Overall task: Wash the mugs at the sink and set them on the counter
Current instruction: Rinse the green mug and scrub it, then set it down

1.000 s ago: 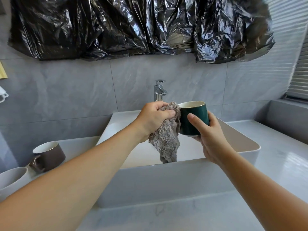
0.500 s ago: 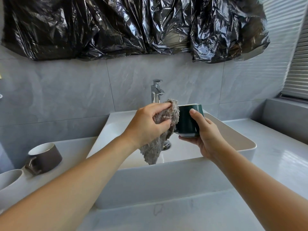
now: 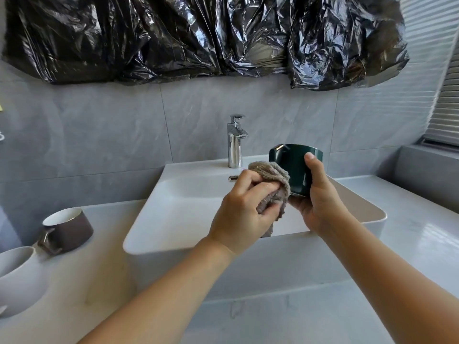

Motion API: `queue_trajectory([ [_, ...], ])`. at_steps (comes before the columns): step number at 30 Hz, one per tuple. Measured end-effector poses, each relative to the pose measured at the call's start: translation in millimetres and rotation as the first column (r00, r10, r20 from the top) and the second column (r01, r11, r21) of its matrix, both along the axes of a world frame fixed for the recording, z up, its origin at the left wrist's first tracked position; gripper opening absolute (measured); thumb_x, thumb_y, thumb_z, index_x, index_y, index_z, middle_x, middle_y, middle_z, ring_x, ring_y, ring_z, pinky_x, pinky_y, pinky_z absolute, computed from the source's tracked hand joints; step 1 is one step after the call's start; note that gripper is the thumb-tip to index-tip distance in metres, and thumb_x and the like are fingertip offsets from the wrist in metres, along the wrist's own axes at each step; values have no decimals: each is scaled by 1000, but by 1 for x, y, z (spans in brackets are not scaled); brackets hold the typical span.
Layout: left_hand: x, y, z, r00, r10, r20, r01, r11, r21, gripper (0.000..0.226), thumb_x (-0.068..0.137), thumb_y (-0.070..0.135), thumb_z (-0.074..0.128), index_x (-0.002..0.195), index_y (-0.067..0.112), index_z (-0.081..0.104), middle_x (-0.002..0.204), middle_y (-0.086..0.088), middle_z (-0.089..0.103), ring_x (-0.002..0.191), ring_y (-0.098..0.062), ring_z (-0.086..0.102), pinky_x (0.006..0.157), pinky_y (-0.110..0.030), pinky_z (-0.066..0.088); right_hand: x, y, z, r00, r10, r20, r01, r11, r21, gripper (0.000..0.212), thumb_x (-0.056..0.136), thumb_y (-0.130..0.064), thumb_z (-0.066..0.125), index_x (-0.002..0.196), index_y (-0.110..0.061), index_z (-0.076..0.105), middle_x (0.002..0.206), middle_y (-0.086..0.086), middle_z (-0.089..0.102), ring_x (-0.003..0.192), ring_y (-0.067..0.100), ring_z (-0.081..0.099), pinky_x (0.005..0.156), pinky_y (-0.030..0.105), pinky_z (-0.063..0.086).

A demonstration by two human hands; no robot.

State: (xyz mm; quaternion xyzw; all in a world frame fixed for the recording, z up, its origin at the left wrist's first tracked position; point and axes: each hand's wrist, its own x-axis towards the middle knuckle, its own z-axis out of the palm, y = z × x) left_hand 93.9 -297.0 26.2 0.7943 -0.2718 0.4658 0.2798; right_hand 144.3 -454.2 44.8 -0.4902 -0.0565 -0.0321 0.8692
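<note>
Centre frame, over the sink (image 3: 173, 219): left hand (image 3: 244, 217) fingers bunched around the cloth (image 3: 274, 187), pressing it against the green mug (image 3: 293, 167); right hand (image 3: 320, 202) fingers wrapped around that mug.

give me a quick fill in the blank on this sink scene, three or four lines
1. The right hand holds a dark ____ mug over the sink.
2. The left hand has its grip on a gray ____.
3. The brown mug stands on the counter to the ____ of the sink.
4. The faucet is running ____ water.

Missing words: green; cloth; left; no
</note>
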Motion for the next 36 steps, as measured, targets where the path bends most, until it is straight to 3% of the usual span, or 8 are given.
queue_trajectory([
  [6, -4, -4, 30, 893, -273, -358, 59, 859, -508, 26, 88, 24, 65, 109, 35, 56, 103, 15, 65, 96, 1, 61, 85, -17, 48, -4, 4, -3, 999, 18, 41, -14, 997, -77, 66, 73, -50, 73, 123, -8, 59, 106, 15, 75, 88, 28, 75, 74, 41, 61],
  [9, -2, -2, 35, 911, -173, -375, 24, 929, -370, 29, 94, 28, 66, 122, 30, 57, 109, 16, 64, 98, 5, 60, 83, -8, 44, -2, 5, -3, 999, 24, 26, -22, 996, -83, 56, 84, -47, 70, 123, -9, 59, 106, 14, 75, 88, 28, 75, 76, 42, 61],
  [14, 0, -28, 6, 973, 89, -211, -130, 974, -187, 21, 87, 24, 72, 95, 18, 53, 92, 2, 60, 79, -17, 55, 68, -28, 46, -3, 4, 1, 999, -8, -45, 10, 1000, 25, 36, 91, -46, 63, 107, -13, 63, 92, 10, 75, 81, 23, 73, 79, 40, 61],
  [17, -1, -33, -3, 972, 138, -189, -156, 984, -85, 16, 88, 24, 71, 98, 17, 60, 96, 2, 64, 82, -19, 58, 67, -34, 52, -5, 3, 4, 998, -26, -58, 29, 998, 56, 38, 91, -47, 63, 107, -13, 63, 101, 14, 75, 89, 26, 72, 88, 43, 59],
  [23, 9, -17, 17, 880, -266, -393, 2, 831, -556, 47, 92, -3, 58, 134, 18, 60, 125, 6, 63, 107, 8, 60, 93, -12, 47, -6, 3, 3, 996, 85, -36, -84, 996, 34, 39, 91, -47, 63, 112, -15, 62, 110, 16, 73, 100, 31, 72, 89, 49, 59],
  [28, 7, -9, 11, 906, -132, -403, 12, 957, -289, 45, 94, -5, 52, 133, 15, 61, 127, 6, 55, 118, 5, 51, 104, -8, 35, -3, 2, 1, 996, 67, -67, -68, 997, -23, 43, 88, -49, 66, 113, -14, 64, 107, 15, 74, 95, 31, 73, 83, 46, 61],
  [32, 0, 0, 5, 902, -38, -430, -47, 982, -185, 37, 92, 2, 54, 124, 17, 68, 119, 2, 60, 111, -8, 56, 102, -26, 45, -2, 2, 0, 996, 28, -85, -28, 1000, 0, 40, 87, -47, 69, 110, -15, 61, 103, 13, 73, 89, 30, 74, 81, 47, 61],
  [36, -22, -1, 14, 990, 124, -72, -122, 992, 34, 39, 86, 7, 53, 122, 11, 68, 114, -2, 62, 104, -22, 58, 92, -35, 50, -1, 3, 0, 997, -6, -79, 8, 1000, 21, 52, 84, -48, 72, 117, -10, 62, 111, 16, 72, 95, 30, 74, 82, 46, 61],
])
